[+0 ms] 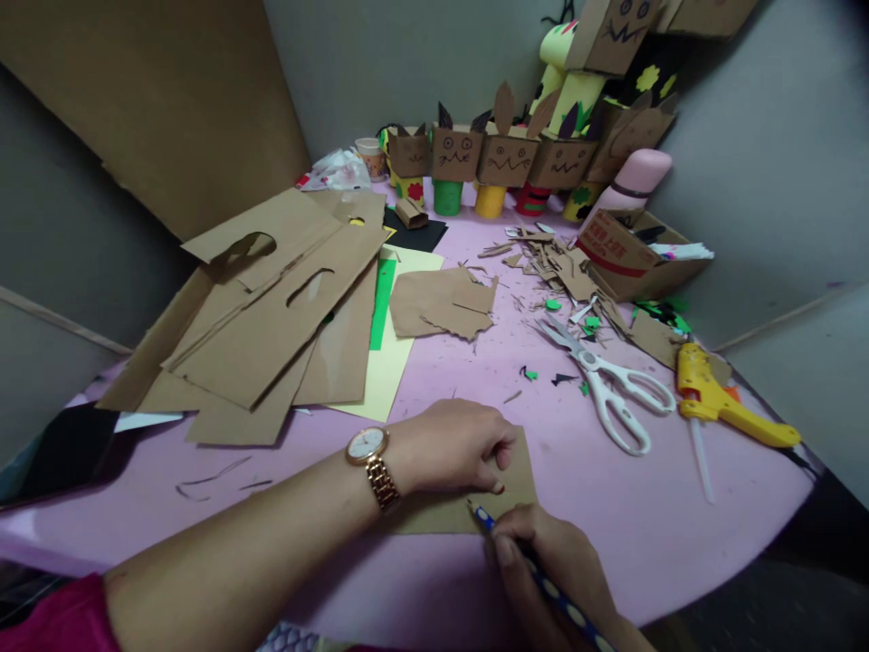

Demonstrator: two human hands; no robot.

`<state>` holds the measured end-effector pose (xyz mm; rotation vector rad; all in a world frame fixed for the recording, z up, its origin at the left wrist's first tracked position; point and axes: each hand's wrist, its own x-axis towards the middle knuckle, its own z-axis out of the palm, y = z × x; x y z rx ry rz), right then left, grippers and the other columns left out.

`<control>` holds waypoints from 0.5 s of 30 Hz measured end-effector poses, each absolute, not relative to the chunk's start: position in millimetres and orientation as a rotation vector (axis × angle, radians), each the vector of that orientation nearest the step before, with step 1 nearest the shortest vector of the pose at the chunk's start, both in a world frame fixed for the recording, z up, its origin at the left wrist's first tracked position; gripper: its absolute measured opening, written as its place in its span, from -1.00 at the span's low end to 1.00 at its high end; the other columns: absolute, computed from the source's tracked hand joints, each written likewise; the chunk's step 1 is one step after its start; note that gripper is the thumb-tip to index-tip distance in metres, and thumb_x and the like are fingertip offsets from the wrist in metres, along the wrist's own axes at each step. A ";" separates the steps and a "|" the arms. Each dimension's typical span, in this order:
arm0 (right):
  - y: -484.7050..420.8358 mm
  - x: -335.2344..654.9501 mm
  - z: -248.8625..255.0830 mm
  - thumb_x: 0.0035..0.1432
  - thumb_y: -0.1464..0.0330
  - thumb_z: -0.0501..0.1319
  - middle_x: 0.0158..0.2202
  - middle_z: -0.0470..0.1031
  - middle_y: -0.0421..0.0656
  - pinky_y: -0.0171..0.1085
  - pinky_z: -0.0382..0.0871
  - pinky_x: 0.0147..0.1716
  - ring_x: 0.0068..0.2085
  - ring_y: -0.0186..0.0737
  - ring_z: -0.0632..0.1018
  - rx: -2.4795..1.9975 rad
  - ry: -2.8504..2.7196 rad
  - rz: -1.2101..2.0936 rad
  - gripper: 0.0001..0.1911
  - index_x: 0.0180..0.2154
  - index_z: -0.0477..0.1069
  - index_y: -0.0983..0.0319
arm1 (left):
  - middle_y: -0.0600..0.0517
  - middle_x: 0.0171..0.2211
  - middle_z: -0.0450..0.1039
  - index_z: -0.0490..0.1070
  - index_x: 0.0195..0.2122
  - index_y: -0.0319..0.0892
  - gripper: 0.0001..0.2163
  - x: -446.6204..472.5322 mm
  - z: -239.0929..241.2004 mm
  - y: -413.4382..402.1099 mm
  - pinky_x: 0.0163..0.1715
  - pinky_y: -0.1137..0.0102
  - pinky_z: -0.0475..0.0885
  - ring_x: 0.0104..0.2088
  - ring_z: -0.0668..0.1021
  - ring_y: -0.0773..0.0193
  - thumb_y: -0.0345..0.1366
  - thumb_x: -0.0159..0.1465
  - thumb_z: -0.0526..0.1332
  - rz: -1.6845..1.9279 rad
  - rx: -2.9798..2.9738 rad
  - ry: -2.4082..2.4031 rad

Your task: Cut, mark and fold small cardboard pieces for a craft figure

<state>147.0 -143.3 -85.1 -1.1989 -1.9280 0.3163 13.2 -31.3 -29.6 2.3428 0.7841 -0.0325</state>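
Note:
A piece of brown cardboard (434, 521) lies flat near the front edge of the table. My left hand (452, 448), with a gold watch on the wrist, rests on top of it, its fingers curled under. What those fingers hold, if anything, is hidden. In my right hand (549, 552) is a blue pencil (553, 593) with pale spots, pinched between thumb and fingers. The pencil's tip points at the cardboard, just below the left thumb; whether it touches cannot be told.
Cut cardboard sheets (272, 308) pile up at left. White-handled scissors (604, 376) and a yellow glue gun (726, 398) lie at right. Behind are scraps (563, 263), a small box (631, 254), a pink bottle (635, 181) and several cardboard animal figures (509, 158).

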 end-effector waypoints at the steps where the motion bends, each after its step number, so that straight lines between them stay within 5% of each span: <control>1: -143.8 148.8 -84.9 0.22 0.33 -0.06 -0.72 0.39 -0.36 -0.42 0.14 -0.74 -0.74 -0.40 0.41 -1.186 -1.909 0.293 -0.70 -0.54 0.27 0.12 | 0.13 -0.49 0.39 0.39 -0.41 -0.11 -0.88 13.1 -29.6 -31.5 -0.56 0.45 0.12 -0.49 0.37 0.34 -0.31 0.05 0.32 -0.028 2.342 0.786; 15: -162.2 148.3 -65.6 0.20 0.38 0.02 -0.56 0.46 -0.25 -0.35 0.30 -0.49 -0.52 -0.28 0.48 -1.314 -1.474 0.369 -0.84 -0.41 0.30 0.15 | 0.14 -0.49 0.42 0.49 -0.30 -0.16 -0.86 3.5 -38.2 -23.9 -0.51 0.52 0.22 -0.47 0.42 0.38 -0.41 0.13 0.18 0.108 1.855 0.772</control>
